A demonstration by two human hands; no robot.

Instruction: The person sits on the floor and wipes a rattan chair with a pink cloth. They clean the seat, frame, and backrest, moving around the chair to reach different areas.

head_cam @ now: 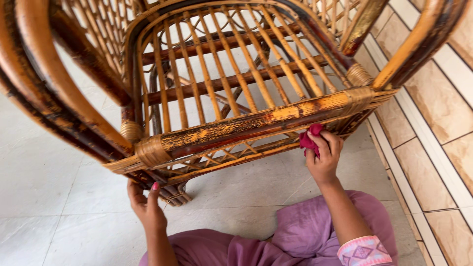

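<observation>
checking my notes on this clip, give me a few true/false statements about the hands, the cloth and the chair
1. The right hand holds a red cloth against the cane chair. True.
2. The left hand holds a brush. False: it holds no tool and grips the chair's lower corner.
3. The chair seat is solid wood. False: it is open cane slats, with the floor visible through them.
4. The floor is light tile. True.
5. The person wears purple clothing. True.
</observation>
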